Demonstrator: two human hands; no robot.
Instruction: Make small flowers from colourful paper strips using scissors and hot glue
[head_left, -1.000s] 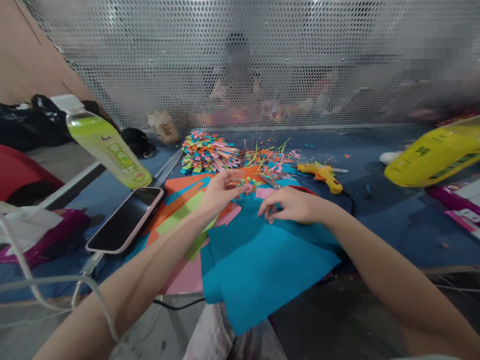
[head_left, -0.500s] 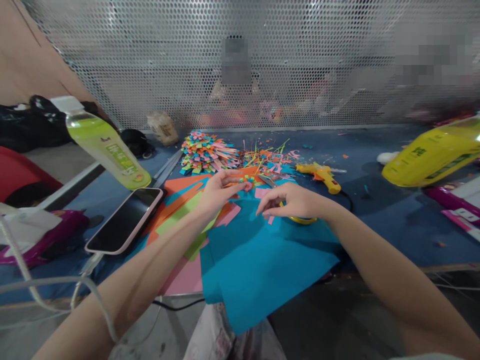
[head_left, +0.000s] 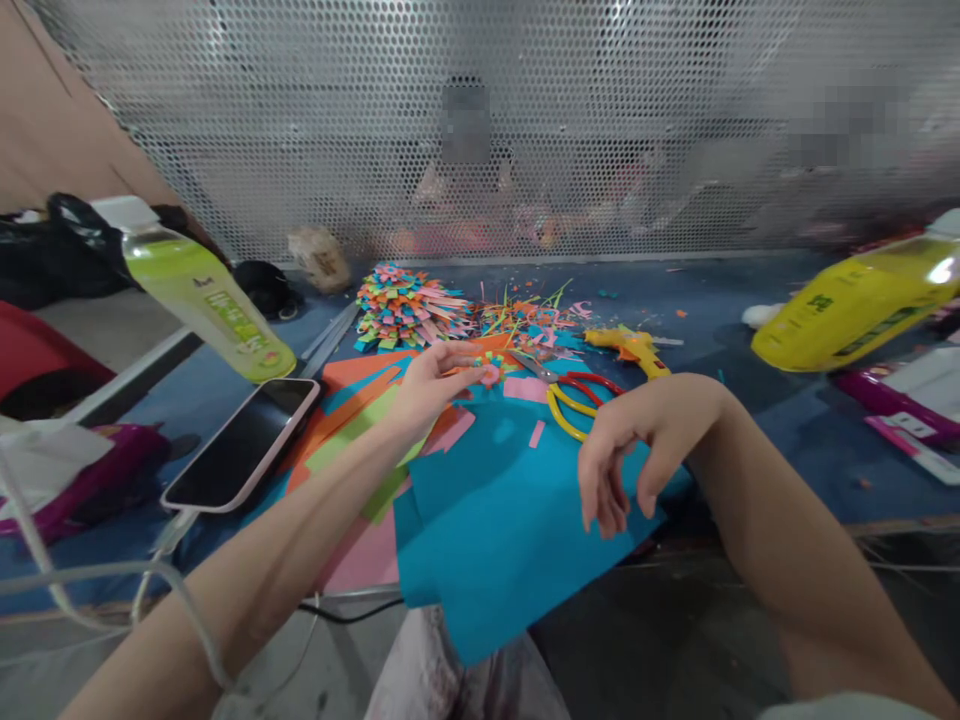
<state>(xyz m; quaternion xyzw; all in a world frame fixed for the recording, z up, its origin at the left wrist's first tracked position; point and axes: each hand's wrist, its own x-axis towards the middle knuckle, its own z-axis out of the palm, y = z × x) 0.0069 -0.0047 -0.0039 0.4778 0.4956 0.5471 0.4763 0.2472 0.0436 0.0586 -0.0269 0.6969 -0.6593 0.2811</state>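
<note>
The right hand (head_left: 619, 480) hides part of the scissors (head_left: 570, 405) on blue paper (head_left: 495, 530).

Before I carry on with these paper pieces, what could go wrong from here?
The blue sheet overhangs the table's near edge, so a brush from the right hand might drag it off. The small loose pink strip on it could slide too. The scissors' blades point towards the left hand, perhaps risking a nick.
</note>
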